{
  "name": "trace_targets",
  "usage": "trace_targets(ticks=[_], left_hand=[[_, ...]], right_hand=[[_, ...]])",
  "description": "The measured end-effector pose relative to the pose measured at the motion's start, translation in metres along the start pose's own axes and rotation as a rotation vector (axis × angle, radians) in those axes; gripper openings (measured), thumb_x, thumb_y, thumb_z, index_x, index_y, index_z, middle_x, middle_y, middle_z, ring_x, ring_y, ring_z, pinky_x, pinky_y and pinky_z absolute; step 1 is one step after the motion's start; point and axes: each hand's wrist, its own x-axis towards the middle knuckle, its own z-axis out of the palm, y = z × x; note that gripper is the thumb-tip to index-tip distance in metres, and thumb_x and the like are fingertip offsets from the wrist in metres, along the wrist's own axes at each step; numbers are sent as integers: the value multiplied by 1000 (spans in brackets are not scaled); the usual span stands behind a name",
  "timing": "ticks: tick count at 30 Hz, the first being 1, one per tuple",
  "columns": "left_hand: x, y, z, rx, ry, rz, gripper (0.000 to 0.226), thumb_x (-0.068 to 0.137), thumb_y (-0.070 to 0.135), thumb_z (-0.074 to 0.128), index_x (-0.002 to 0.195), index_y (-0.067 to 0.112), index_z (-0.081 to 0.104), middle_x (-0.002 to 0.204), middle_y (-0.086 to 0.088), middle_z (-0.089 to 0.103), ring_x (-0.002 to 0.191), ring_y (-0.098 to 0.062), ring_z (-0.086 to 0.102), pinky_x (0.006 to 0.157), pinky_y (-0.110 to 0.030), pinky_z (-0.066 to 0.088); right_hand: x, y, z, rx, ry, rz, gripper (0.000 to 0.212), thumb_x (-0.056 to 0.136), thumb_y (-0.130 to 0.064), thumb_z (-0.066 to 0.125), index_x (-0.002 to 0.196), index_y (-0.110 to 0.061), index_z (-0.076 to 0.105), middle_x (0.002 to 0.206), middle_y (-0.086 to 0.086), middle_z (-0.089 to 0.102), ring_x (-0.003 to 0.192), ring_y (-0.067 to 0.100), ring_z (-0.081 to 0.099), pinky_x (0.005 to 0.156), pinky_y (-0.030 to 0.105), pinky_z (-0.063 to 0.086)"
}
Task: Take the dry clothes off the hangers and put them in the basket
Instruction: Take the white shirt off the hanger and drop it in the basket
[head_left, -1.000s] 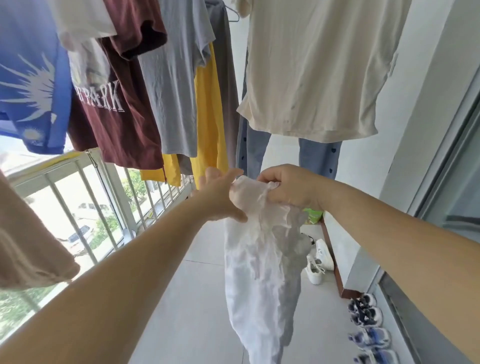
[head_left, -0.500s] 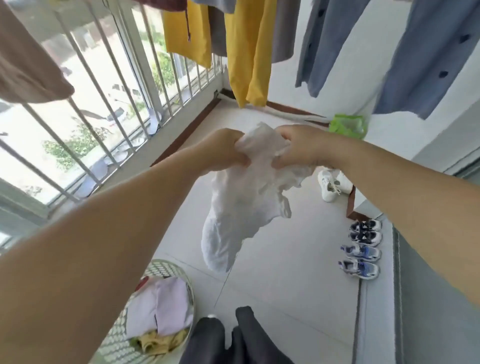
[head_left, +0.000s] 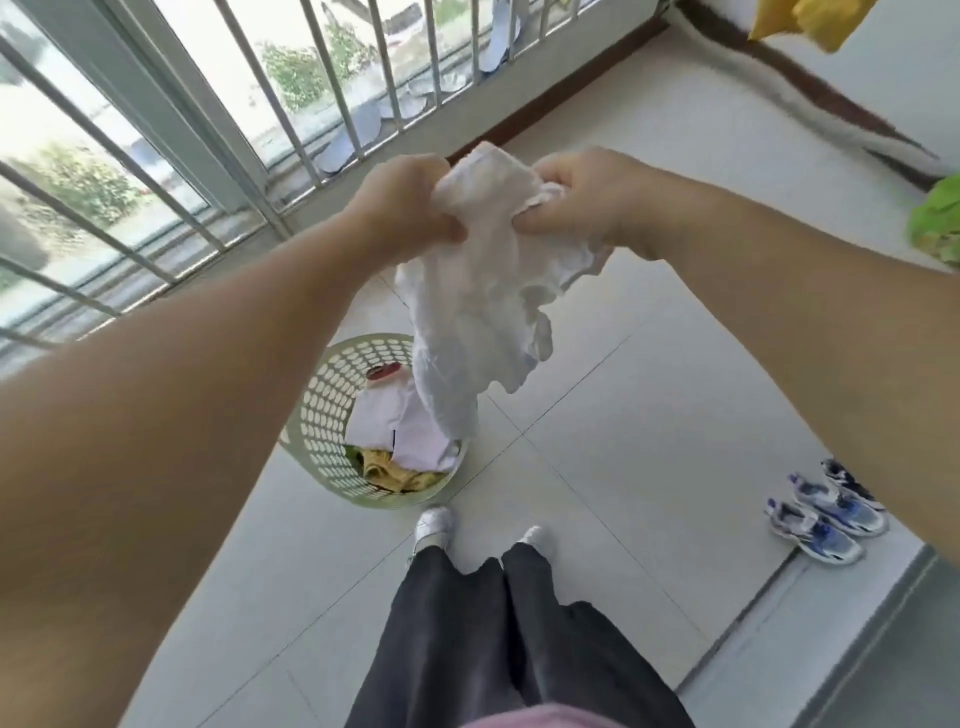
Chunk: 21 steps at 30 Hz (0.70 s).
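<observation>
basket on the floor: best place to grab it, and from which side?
Grip the basket by its top rim on the railing-side arc, coming from above. It stands upright and open, and that arc is bare; the near-right part is overhung by the white garment, which the left hand and right hand hold bunched. The perforated wall may also give fingerholds. No handles are visible.

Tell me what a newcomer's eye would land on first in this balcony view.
First, the bunched white garment, gripped by the left hand and right hand at the centre of the picture. Just below it on the tiled floor stands the pale green basket, already holding a white and a yellow piece. At the right edge sit blue-and-white sneakers.
</observation>
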Motion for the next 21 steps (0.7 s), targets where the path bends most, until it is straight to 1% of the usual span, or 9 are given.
trace_targets(ticks=[2,4,7,9,12,16,18,19,21], left_hand=[[-3,-22,-12,-19,30,-13,33,76,20,71,106,9,62,105,-10,63,99,-28,58,84,-34,47],[-8,-41,-26,-14,51,-18,28,77,18,71,102,8,64,103,-13,65,98,-28,59,85,-33,47],[-13,-69,-41,-38,64,-43,28,77,15,71,102,5,67,103,-16,67,95,-28,60,86,-35,49],[-18,-91,-46,-56,63,-59,25,76,13,72,99,3,68,97,-16,67,86,-23,58,78,-30,46],[-25,-122,-40,-73,22,-92,20,76,10,70,92,-1,66,84,-11,60,79,-20,53,67,-26,38],[-32,-157,-22,-89,-62,-118,6,77,9,67,81,8,63,78,-6,56,77,-21,51,61,-25,35],[-31,-174,-10,-81,-92,-130,5,77,9,66,79,7,61,79,-8,58,78,-22,52,64,-26,37],[-30,-182,-3,-80,-100,-138,7,77,9,65,79,4,61,82,-11,60,80,-25,54,68,-28,41],[-25,-198,10,-83,-107,-143,13,77,8,63,83,-3,62,88,-17,65,86,-31,59,78,-37,49]], right_hand=[[15,-16,12,-38,5,-42,23,86,-21,57,106,-13,64,92,5,63,76,17,58,41,15,42],[27,-33,24,-71,9,-78,22,86,-17,54,105,-13,64,93,5,61,78,17,56,42,15,42],[44,-56,43,-75,-22,-98,14,85,-13,52,94,-16,62,80,2,57,68,16,53,40,16,42],[54,-67,61,-89,-32,-91,14,83,-11,50,91,-15,61,71,-1,52,61,15,49,35,12,38],[66,-72,90,-116,-61,-76,18,81,-8,50,94,-3,61,70,4,50,59,16,46,34,15,35],[81,-66,129,-111,-146,-18,15,81,-6,51,82,-17,59,65,-2,50,53,12,46,34,16,36],[88,-60,143,-136,-167,-5,16,81,-5,50,77,-20,57,63,-3,47,53,12,43,38,20,36],[92,-57,150,-140,-169,2,20,81,-5,50,71,-22,54,62,-3,47,53,12,42,40,20,36],[102,-48,164,-152,-159,18,27,82,-4,51,63,-23,48,61,-6,45,55,9,40,44,20,33]])
